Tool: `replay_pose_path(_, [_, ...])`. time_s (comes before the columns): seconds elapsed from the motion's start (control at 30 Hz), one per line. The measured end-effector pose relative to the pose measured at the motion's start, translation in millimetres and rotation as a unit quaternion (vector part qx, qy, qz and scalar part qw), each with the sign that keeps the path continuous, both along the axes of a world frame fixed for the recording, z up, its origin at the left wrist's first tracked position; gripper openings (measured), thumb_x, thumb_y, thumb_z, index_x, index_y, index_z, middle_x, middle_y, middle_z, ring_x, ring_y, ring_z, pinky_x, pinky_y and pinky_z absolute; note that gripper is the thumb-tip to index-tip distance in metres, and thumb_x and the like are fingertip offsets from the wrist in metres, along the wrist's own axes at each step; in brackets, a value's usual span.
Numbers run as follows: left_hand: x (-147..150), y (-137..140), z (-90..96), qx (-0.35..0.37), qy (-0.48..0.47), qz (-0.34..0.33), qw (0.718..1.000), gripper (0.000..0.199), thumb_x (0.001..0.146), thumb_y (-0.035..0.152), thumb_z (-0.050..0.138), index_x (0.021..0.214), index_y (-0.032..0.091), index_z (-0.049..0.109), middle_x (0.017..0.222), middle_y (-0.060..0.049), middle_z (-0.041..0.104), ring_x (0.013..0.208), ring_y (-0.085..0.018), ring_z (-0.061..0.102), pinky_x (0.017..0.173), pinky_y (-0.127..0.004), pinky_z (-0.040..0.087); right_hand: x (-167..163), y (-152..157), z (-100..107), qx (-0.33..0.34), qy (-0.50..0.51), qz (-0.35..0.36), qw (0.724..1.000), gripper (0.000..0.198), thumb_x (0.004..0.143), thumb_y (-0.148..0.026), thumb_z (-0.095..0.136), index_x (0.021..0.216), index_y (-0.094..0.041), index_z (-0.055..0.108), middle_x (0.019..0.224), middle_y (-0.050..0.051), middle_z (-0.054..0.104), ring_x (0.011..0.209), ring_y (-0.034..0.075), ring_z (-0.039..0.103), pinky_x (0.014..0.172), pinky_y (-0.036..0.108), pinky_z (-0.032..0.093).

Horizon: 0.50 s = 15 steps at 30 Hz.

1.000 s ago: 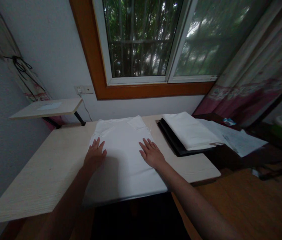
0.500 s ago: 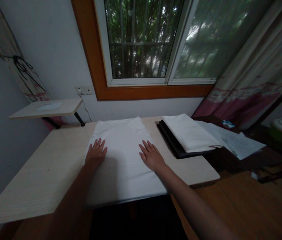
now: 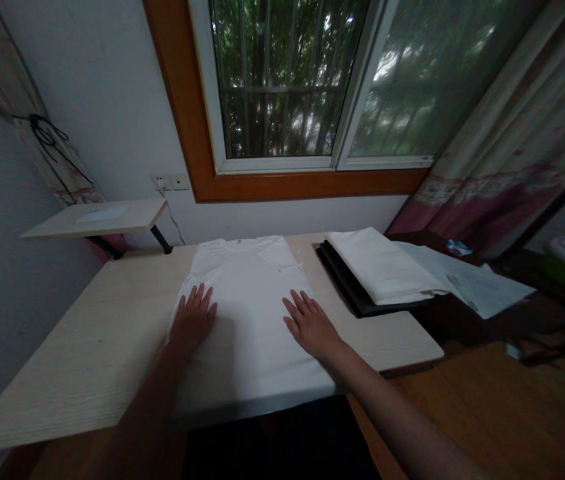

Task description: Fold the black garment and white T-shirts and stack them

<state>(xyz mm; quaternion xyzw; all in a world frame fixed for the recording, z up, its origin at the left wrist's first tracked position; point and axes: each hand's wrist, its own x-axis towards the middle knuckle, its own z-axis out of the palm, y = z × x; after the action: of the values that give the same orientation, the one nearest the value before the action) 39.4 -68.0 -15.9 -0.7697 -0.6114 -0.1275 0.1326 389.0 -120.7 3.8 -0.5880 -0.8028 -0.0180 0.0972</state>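
Observation:
A white T-shirt (image 3: 252, 320) lies spread on the pale wooden table (image 3: 87, 347), its neckline at the far end and its lower end at the table's front edge. My left hand (image 3: 193, 319) rests palm down on the shirt's left side, fingers spread. Flat on the right side lies my right hand (image 3: 309, 323), also with its fingers apart. Neither hand grips the cloth. Some creases show near the shirt's sleeves.
Right of the shirt, folded white cloth (image 3: 382, 267) lies on a black folded item (image 3: 337, 283). Papers (image 3: 467, 280) lie beyond it on a dark surface. A small raised shelf (image 3: 97, 217) stands at the back left, below a wall socket (image 3: 169, 181).
Both hands have slid slightly toward me over the shirt. The shirt's far end lies flatter, and its neckline now shows.

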Motion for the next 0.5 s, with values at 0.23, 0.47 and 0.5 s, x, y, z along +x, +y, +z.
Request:
replay_pose_path(0.23, [0.6,-1.7,0.7,-0.006,0.008,0.002,1.000,0.056,0.103,0.041,0.032,0.152,0.018,0.045,0.162,-0.014,0.037,0.150,-0.031,0.035,0.120,-0.056,0.030,-14.4,32.6,22.0,0.033,0.017,0.000,0.999,0.055,0.107,-0.046,0.031,0.153,-0.019,0.045,0.163,0.012,0.034,0.150,0.030,0.034,0.123,0.052,0.024])
replay_pose_path(0.47, [2.5,-4.2,5.6,-0.012,0.006,0.006,1.000,0.055,0.103,0.040,0.033,0.152,0.018,0.046,0.161,-0.014,0.038,0.149,-0.031,0.037,0.119,-0.057,0.031,-24.7,94.1,6.9,0.031,0.025,0.017,0.999,0.058,0.106,-0.046,0.034,0.154,-0.014,0.042,0.165,0.015,0.027,0.154,0.028,0.025,0.124,0.050,0.024])
replay_pose_path(0.5, [3.1,-4.8,6.9,-0.014,0.005,0.006,1.000,0.056,0.103,0.040,0.033,0.152,0.018,0.046,0.161,-0.014,0.038,0.149,-0.032,0.036,0.119,-0.057,0.030,-24.0,97.6,3.6,0.027,0.024,0.018,0.999,0.058,0.106,-0.046,0.034,0.154,-0.013,0.042,0.165,0.015,0.028,0.154,0.028,0.025,0.124,0.050,0.024])
